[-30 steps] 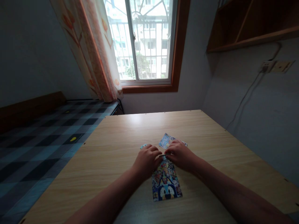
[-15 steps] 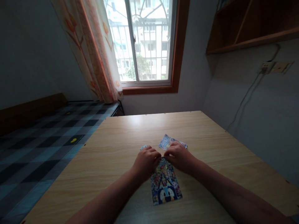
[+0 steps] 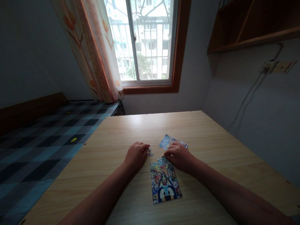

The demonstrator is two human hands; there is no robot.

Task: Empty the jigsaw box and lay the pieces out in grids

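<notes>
Your puzzle [image 3: 166, 182] lies flat, near centre of the surface [image 3: 199, 131]; presumably light, liable to split, best held by its side edges. Left grip [image 3: 136, 153] beside loose pieces [image 3: 150, 153], right grip [image 3: 179, 154] at puzzle's far edge; whether either grasps, cannot tell.

On the surface [image 3: 114, 134] in front of you, the puzzle [image 3: 166, 184] lies nearest you, its far right corner at your right hand [image 3: 180, 156]. The card [image 3: 167, 141] lies behind that hand, partly covered by it. Small pieces [image 3: 150, 153] lie between your hands, close by your left hand [image 3: 136, 154]. The bed [image 3: 56, 147] stands left, the window [image 3: 152, 50] behind, the shelf [image 3: 255, 39] up on the right.
</notes>
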